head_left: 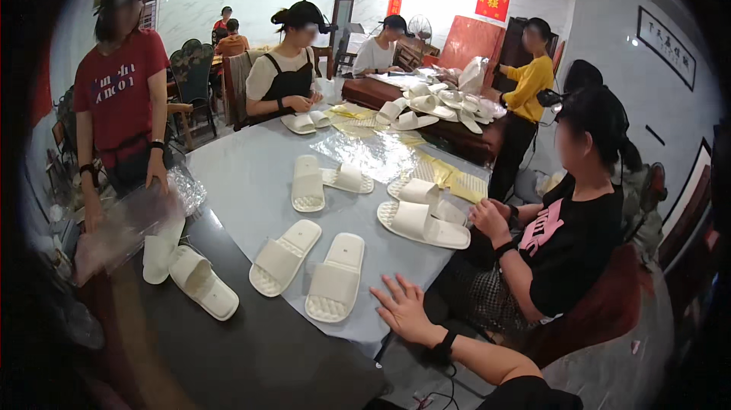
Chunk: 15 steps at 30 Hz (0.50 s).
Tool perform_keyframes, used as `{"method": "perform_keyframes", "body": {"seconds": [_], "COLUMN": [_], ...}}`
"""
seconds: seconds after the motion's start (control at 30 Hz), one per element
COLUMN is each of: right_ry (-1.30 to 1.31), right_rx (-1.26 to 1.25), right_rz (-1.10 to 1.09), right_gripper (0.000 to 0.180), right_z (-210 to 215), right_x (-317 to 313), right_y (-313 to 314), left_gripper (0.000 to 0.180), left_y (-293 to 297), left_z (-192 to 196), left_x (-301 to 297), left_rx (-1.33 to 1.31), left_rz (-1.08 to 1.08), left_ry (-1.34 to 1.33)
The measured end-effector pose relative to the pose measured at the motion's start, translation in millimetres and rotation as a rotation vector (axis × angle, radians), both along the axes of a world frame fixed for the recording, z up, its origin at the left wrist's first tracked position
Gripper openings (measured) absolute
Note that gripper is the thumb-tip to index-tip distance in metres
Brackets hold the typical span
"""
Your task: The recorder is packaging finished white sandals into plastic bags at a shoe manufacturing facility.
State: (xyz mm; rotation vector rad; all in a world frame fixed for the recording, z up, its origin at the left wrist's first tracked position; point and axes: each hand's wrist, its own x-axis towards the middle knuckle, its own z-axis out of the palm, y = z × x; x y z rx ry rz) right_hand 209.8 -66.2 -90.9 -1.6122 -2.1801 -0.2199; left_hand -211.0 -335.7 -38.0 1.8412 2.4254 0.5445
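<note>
My right hand [403,308] rests palm down on the grey-blue table cover [259,181], fingers spread, holding nothing. Just left of its fingertips is a white slide slipper [336,277], with its mate [285,258] further left. Both lie flat, side by side, on the cover. My left hand is out of view. At the left, a slipper [202,283] sits on the dark table surface, partly beside another slipper [161,254] near a clear plastic bag [129,239] in a standing person's hands. Another pair, with one slipper upright to the eye [308,183], lies further back.
On the right, a seated person [579,220] has hands beside stacked slippers [423,220]. Other people work around the table's far side. A slipper heap [445,102] covers a reddish-brown table at the back. Yellow patterned sheets [449,178] and clear plastic lie mid-table.
</note>
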Motion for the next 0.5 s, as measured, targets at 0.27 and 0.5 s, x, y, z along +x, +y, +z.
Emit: {"method": "perform_keyframes", "body": {"seconds": [0.27, 0.5], "right_ry": [-0.001, 0.002], "right_rx": [0.041, 0.059], "right_rz": [0.01, 0.009], "right_gripper": [0.048, 0.046], "right_z": [-3.8, -5.1], "right_x": [-2.0, -1.8], "right_y": [-3.1, -5.6], "left_gripper": [0.061, 0.058], "left_y": [-5.3, -11.6], "left_z": [1.5, -7.1], "left_x": [3.1, -2.5], "left_rx": [-0.02, -0.001], "left_rz": [0.033, 0.002], "left_ry": [-0.067, 0.007]}}
